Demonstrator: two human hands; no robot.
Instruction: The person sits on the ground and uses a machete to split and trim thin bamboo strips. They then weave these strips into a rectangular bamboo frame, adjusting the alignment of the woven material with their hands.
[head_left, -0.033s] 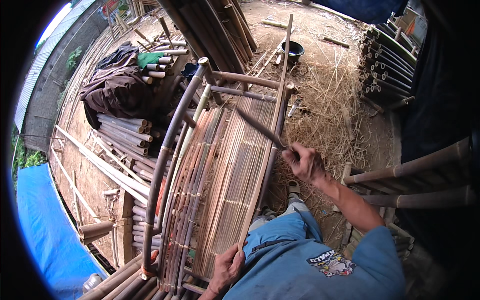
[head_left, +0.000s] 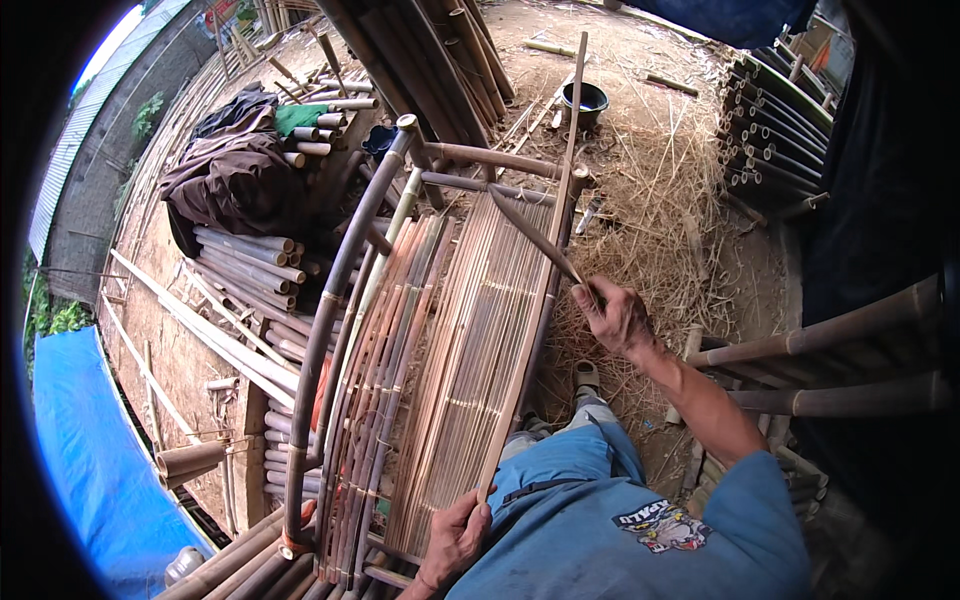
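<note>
My right hand (head_left: 615, 318) is closed round the handle of a long dark-bladed knife (head_left: 530, 230). The blade slants up and left, crossing a long, narrow bamboo strip (head_left: 537, 338); whether it touches the strip I cannot tell. Near the bottom, my left hand (head_left: 460, 530) pinches the strip's near end. From there the strip runs away along the right edge of a bamboo bench (head_left: 322, 320), and its far end sticks out past the frame. Thin slats make up the bench's seat (head_left: 470, 345), and rounder bamboo rods fill its backrest (head_left: 385, 370).
Left of the bench lie stacked bamboo poles (head_left: 250, 265) under dark cloth (head_left: 235, 170). A black bucket (head_left: 584, 103) stands beyond the bench. Shavings (head_left: 660, 220) litter the ground to the right. Bamboo rails (head_left: 830, 330) jut in at the right, and more poles (head_left: 770, 125) are stacked behind.
My right hand has shifted slightly up and right. The knife's tip has swung farther from me, toward the bench's far end. My left hand stays at the strip's near end.
</note>
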